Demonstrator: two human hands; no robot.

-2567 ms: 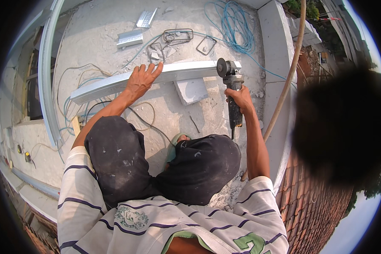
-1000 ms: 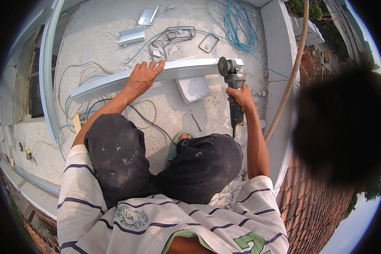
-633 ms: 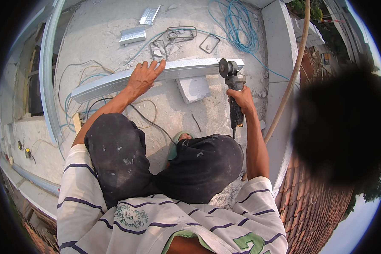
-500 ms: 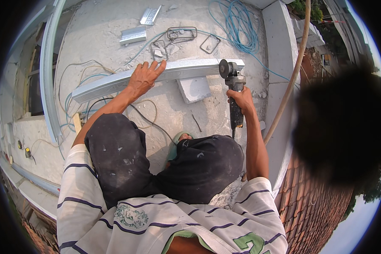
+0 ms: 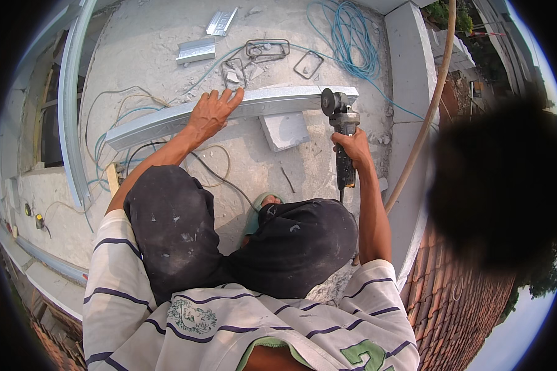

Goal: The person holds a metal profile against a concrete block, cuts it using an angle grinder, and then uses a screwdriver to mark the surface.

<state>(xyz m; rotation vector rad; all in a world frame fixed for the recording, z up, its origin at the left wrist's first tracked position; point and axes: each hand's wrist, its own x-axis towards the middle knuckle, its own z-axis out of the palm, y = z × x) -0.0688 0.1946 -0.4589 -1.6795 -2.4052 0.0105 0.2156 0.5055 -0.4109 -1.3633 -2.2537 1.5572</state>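
Fingers of the right hand (image 5: 354,146) are wrapped round the body of a black angle grinder (image 5: 345,119), whose disc (image 5: 327,102) stands just beyond them. Fingers of the left hand (image 5: 210,115) lie bent over the top of a galvanised metal channel (image 5: 278,99); whether they clamp its far edge cannot be told. This channel extends from left of the left fingers to just beyond the right ones, on or against a pale block (image 5: 286,132) between the hands. Step in hand, as judged: cutting near the channel's right end; contact and spin of the disc are indeterminate. The next move seems to call for a square disc and firm left-hand pressure. Beyond the left fingers: bent steel rods (image 5: 267,41) and short metal pieces (image 5: 197,51); beyond the right, a coil of blue line (image 5: 342,49).
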